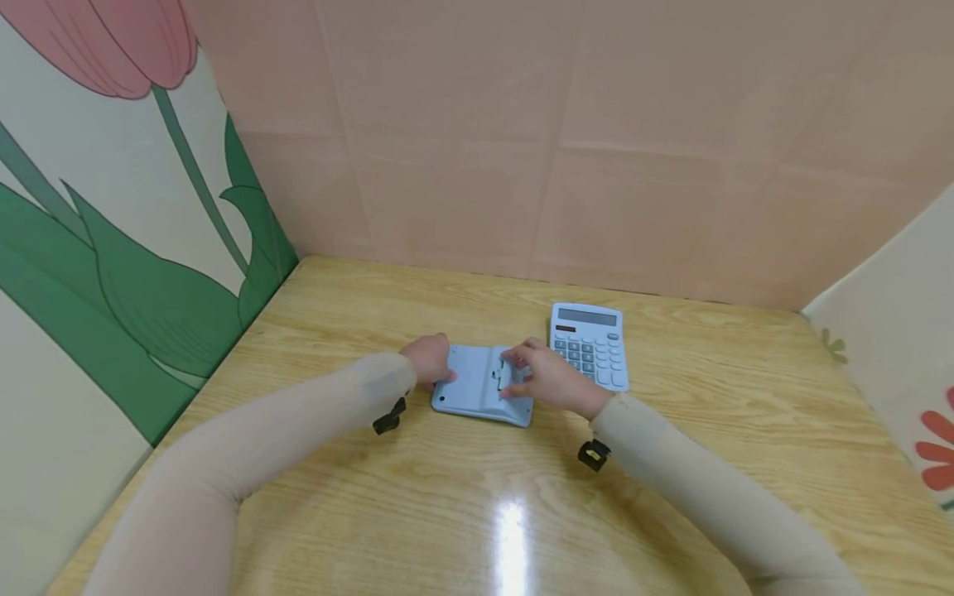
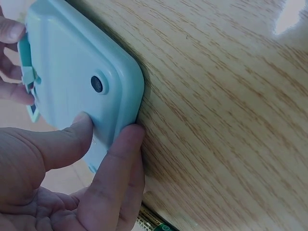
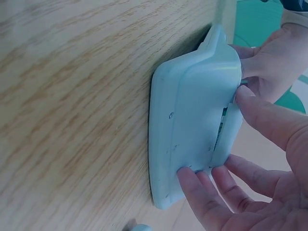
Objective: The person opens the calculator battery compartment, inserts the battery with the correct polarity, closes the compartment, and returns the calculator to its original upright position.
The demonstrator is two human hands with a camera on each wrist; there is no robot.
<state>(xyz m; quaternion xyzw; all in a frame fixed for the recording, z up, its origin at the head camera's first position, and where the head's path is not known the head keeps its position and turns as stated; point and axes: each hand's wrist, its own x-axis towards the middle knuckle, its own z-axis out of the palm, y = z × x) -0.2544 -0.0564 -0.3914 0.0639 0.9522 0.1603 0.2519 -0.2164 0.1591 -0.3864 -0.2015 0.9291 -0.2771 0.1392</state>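
A light blue calculator lies face down on the table, its back and a round dark foot showing. My left hand grips its left edge, with the thumb on the back and fingers against the side. A small battery cover stands tilted up from the back, between the fingers and thumb of my right hand. In the right wrist view, a narrow dark gap shows beside the cover, and some right fingertips touch the calculator's back.
A second blue calculator lies face up, behind and right of the first, partly hidden by my right hand. A gold and green battery lies near my left fingers. A pink wall rises behind the wooden table.
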